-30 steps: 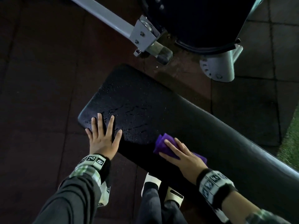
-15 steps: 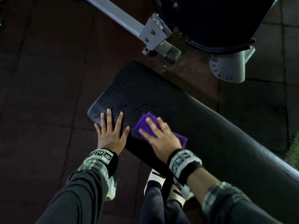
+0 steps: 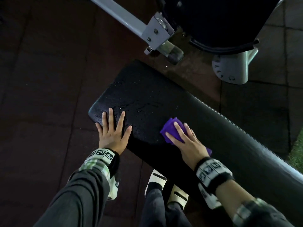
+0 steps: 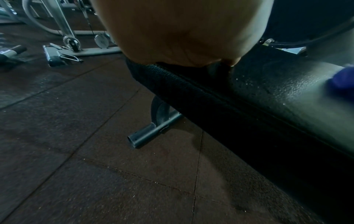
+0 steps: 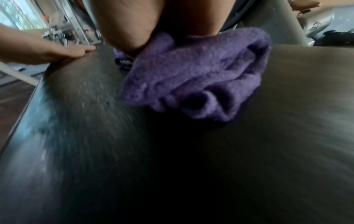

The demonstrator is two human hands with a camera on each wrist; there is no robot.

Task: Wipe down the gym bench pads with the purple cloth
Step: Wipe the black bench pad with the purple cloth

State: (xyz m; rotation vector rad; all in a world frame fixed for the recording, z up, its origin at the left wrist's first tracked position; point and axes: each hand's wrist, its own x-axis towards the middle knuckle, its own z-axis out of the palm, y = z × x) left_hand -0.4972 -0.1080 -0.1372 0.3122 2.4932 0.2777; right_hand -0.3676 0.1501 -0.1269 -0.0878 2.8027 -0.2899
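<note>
One soft bunched purple cloth (image 3: 172,131) sits mid bench pad (image 3: 147,95), pinned under our flat right hand (image 3: 188,142). It's light and floppy, so we'd press palm-down. Left hand (image 3: 113,133) lies spread on the wet, probably slick pad end.

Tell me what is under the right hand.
The right hand presses flat on the bunched purple cloth, which lies on the black bench pad. The pad surface beneath the cloth is covered, so its state cannot be seen.

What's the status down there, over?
Left hand flat on pad, bracing. Right hand pressing cloth onto pad. Droplets near left hand not yet wiped. Nothing in the way.
</note>
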